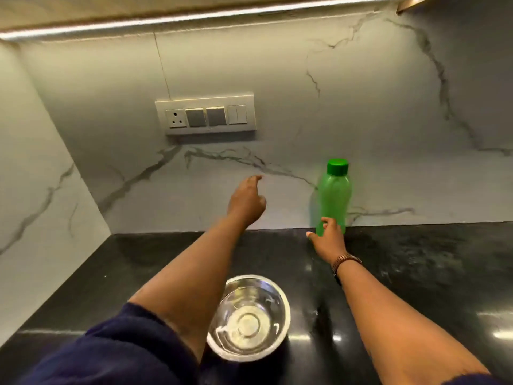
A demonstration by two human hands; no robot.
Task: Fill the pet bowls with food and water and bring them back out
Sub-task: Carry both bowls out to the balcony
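Fingers [327, 222] spread against green bottle [334, 195]

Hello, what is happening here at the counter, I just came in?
A person stands at a black stone counter. The right hand reaches the base of a capped green plastic bottle by the marble wall, fingers open. The left hand hangs empty in the air. A round steel bowl sits near the front; whether it holds water is unclear.

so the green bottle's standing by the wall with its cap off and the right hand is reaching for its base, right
Not quite: the cap is on. The head view shows the green bottle upright against the marble wall with its green cap in place. The rest holds: the right hand is reaching at its base, fingers spread.
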